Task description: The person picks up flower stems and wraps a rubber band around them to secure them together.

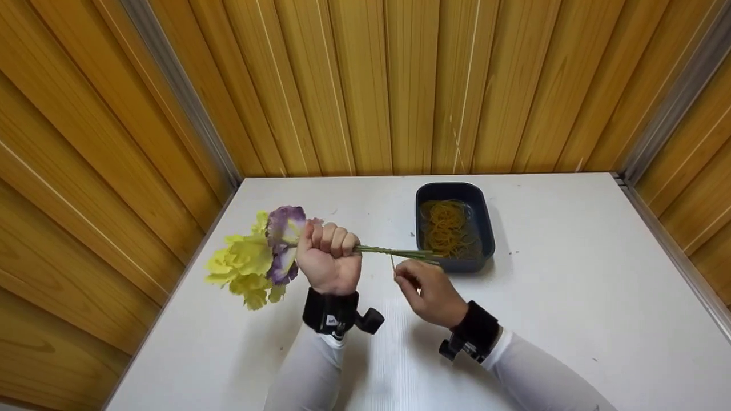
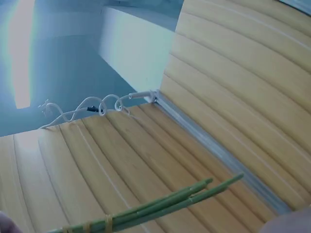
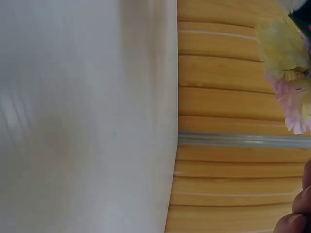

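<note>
Green stems (image 1: 411, 253) in left fingers (image 1: 338, 238), band (image 1: 393, 263) in right fingers (image 1: 409, 269)

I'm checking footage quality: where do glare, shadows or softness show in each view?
Head view: soft shadows on the white flat tabletop, beside the white left sleeve; left wrist view: bluish cast, long white light strip glaring; right wrist view: dim, yellow-and-pink ruffled flowers slightly soft.

"What do you wear just behind your left hand (image 1: 329, 260)?"
"A broad black wristband (image 1: 313, 313) with a small white label (image 1: 331, 321); a black block (image 1: 371, 321) juts from its inner side."
"And behind your right hand (image 1: 432, 291)?"
"My second black band (image 1: 478, 326), with another block (image 1: 448, 349). Farther back, I wear plain white sleeves (image 1: 542, 365)."
</note>
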`<state>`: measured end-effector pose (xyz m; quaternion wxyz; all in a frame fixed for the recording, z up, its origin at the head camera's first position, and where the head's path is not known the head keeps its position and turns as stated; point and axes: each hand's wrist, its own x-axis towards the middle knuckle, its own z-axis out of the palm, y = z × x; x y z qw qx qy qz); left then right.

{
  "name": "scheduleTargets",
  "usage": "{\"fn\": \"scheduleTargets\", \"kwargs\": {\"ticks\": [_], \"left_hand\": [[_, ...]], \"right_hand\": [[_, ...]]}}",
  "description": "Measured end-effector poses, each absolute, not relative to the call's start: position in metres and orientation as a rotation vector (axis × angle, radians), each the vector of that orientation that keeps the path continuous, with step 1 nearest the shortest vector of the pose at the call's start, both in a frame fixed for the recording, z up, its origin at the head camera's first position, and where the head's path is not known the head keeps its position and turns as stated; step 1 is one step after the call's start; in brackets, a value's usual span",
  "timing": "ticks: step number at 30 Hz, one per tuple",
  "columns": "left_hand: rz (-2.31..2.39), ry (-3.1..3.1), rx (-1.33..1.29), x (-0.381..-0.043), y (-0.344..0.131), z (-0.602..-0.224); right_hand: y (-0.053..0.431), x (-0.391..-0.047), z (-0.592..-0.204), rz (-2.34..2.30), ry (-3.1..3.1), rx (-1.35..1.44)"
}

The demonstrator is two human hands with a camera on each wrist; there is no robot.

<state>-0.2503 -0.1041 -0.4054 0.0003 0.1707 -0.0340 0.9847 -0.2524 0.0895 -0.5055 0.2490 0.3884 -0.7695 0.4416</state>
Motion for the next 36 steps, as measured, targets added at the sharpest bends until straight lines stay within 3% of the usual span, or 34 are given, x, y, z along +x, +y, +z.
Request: {"fn": "scheduleTargets", "kwargs": {"ticks": [4, 9, 18, 23, 28, 32, 36], "left_hand": [[3.386, 0.18, 0.391, -0.252, -0.107, -0.399], [3.53, 0.692, 0.492, -0.254, -0.107, -0.398], [3.085, 1.198, 0.801, -0.253, -0.111, -0.405], [2.701, 0.994, 0.863, -0.254, -0.124, -0.402], [2.48, 0.417, 0.833, -0.26, -0.121, -0.407], [2.602, 0.005, 0.662, -0.262, -0.107, -0.414], [3.016, -0.122, 0.382, -0.262, -0.099, -0.414]], "right_hand": [[0.086, -0.232, -0.503, 1.212, -2.057, 1.108], [0.095, -0.216, -0.486, 1.151, -1.977, 1.163], [0.124, -0.222, -0.46, 1.014, -1.917, 1.137], [0.143, -0.243, -0.453, 0.97, -1.917, 1.09], [0.14, -0.261, -0.467, 1.059, -1.965, 1.047], [0.118, -0.26, -0.488, 1.273, -2.004, 0.947], [0.095, -0.246, -0.503, 1.409, -2.005, 0.835]]}}
